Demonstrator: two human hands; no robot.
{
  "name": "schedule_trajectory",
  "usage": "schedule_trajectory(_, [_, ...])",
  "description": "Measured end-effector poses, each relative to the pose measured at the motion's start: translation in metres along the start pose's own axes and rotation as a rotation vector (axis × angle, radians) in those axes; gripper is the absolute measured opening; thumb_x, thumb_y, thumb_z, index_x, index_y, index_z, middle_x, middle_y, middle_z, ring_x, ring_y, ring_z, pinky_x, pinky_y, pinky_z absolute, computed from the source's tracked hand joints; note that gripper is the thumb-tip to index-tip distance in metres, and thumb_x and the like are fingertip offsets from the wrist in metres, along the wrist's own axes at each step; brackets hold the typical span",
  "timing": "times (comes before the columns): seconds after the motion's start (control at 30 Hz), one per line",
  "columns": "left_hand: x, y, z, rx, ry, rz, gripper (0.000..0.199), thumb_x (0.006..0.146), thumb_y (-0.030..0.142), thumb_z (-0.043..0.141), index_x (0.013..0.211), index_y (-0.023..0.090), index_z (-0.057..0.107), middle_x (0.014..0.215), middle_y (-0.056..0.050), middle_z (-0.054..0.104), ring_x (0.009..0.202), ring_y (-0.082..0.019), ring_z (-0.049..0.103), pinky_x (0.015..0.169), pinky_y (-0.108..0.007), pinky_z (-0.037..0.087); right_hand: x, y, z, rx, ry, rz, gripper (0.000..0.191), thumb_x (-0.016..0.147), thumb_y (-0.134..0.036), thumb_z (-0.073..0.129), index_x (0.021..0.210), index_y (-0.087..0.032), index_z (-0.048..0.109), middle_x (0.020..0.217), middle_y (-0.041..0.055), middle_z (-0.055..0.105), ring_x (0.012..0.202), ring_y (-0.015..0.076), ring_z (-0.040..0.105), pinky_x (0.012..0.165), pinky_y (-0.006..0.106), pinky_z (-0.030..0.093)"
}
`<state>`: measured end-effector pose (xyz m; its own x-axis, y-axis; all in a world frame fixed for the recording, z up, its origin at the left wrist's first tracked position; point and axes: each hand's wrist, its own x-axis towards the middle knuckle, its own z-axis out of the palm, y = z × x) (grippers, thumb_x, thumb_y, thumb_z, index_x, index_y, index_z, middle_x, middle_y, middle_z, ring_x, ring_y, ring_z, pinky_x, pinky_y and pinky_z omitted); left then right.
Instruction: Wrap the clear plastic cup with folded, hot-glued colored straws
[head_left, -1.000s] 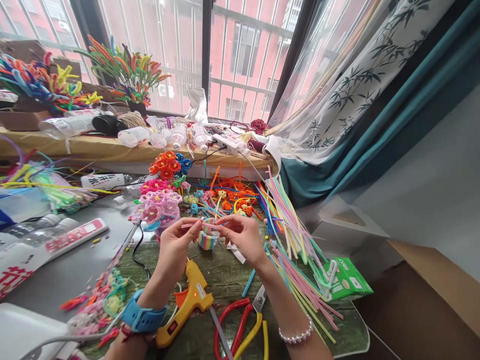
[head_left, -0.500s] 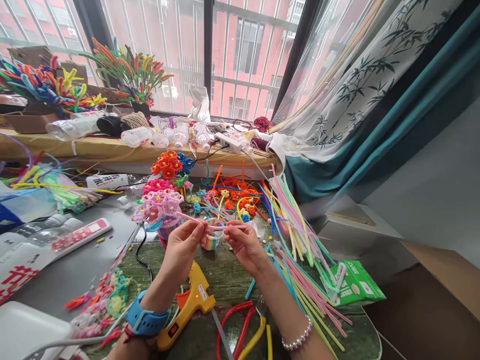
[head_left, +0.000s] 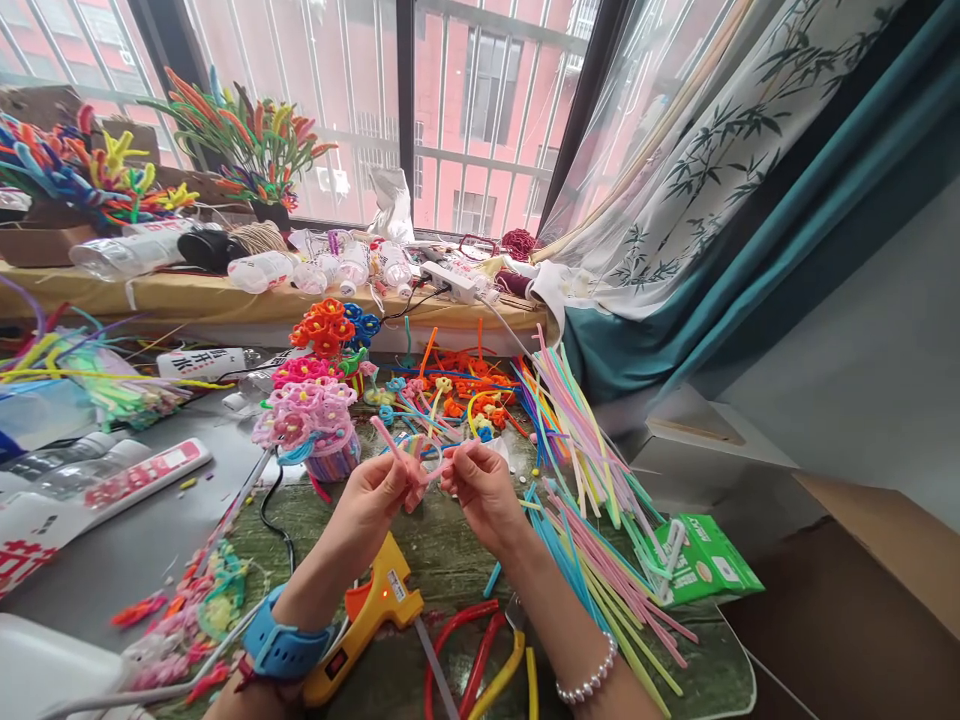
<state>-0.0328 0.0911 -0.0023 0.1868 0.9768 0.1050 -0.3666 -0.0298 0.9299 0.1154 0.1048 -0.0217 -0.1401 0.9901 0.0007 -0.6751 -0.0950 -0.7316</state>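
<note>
Between my two hands a pink pipe cleaner is bent, with one end sticking up to the left. My left hand, with a blue watch on its wrist, pinches the bent part. The thumb and fingers of my right hand are closed on the other end; a pearl bracelet circles that wrist. Just left of my hands stands a pot of pink pipe-cleaner flowers. A yellow glue gun lies below my left hand, its small light lit.
Pliers with red handles lie near the front edge. Bundled pipe cleaners and a green packet are at the right. Orange pieces fill the back. Plastic bottles line the sill. A black cable runs at the left.
The pink pipe cleaner was held nearly straight between my hands; now it is bent, its left end pointing up. My hands sit slightly lower, and the view has shifted a little.
</note>
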Motion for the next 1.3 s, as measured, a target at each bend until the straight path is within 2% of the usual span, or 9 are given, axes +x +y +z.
schedule_trajectory(0.23, [0.0, 0.002, 0.001, 0.179, -0.142, -0.076, 0.048, 0.078, 0.058, 0.067, 0.057, 0.017, 0.055, 0.054, 0.0, 0.054, 0.052, -0.011, 0.043, 0.052, -0.024, 0.033, 0.0, -0.005, 0.0, -0.083, 0.008, -0.121, 0.034, 0.061, -0.048, 0.087, 0.07, -0.017, 0.074, 0.054, -0.0029, 0.063, 0.044, 0.0075, 0.053, 0.045, 0.02, 0.04])
schedule_trajectory(0.47, [-0.001, 0.001, 0.002, 0.306, -0.226, -0.078, 0.042, 0.084, 0.051, 0.061, 0.059, 0.017, 0.06, 0.059, -0.002, 0.056, 0.055, -0.013, 0.044, 0.052, -0.025, 0.034, -0.001, -0.008, -0.001, -0.182, -0.055, -0.155, 0.034, 0.063, -0.048, 0.085, 0.069, -0.016, 0.075, 0.048, -0.0018, 0.061, 0.04, 0.0088, 0.048, 0.042, 0.023, 0.034])
schedule_trajectory(0.8, [-0.001, -0.005, 0.0, 0.288, -0.192, -0.075, 0.043, 0.088, 0.047, 0.059, 0.057, 0.017, 0.053, 0.055, 0.002, 0.048, 0.052, -0.01, 0.038, 0.049, -0.024, 0.027, -0.004, -0.011, 0.0, -0.245, -0.114, -0.164, 0.031, 0.068, -0.047, 0.082, 0.073, -0.017, 0.077, 0.051, -0.0001, 0.064, 0.043, 0.0107, 0.052, 0.043, 0.024, 0.038])
schedule_trajectory(0.93, [-0.003, -0.004, 0.002, 0.309, -0.166, -0.046, 0.044, 0.088, 0.045, 0.058, 0.055, 0.017, 0.052, 0.055, 0.002, 0.047, 0.051, -0.009, 0.039, 0.048, -0.023, 0.029, -0.003, -0.011, 0.0, -0.27, -0.121, -0.171, 0.028, 0.069, -0.044, 0.082, 0.076, -0.017, 0.078, 0.054, 0.0002, 0.066, 0.044, 0.0114, 0.054, 0.044, 0.024, 0.04])
schedule_trajectory(1.1, [-0.005, 0.002, 0.006, 0.394, -0.13, 0.038, 0.044, 0.088, 0.046, 0.058, 0.055, 0.017, 0.053, 0.054, 0.002, 0.047, 0.05, -0.01, 0.04, 0.047, -0.023, 0.031, -0.004, -0.012, 0.0, -0.305, -0.109, -0.182, 0.028, 0.071, -0.044, 0.081, 0.077, -0.017, 0.078, 0.055, 0.0002, 0.066, 0.045, 0.0116, 0.054, 0.045, 0.025, 0.042])
schedule_trajectory(1.3, [-0.005, 0.005, 0.011, 0.453, -0.136, 0.055, 0.045, 0.088, 0.049, 0.054, 0.055, 0.018, 0.049, 0.055, 0.003, 0.047, 0.049, -0.01, 0.04, 0.046, -0.023, 0.031, -0.001, -0.012, -0.002, -0.298, -0.045, -0.243, 0.03, 0.072, -0.046, 0.079, 0.077, -0.016, 0.078, 0.053, -0.0002, 0.065, 0.043, 0.0111, 0.053, 0.043, 0.025, 0.038])
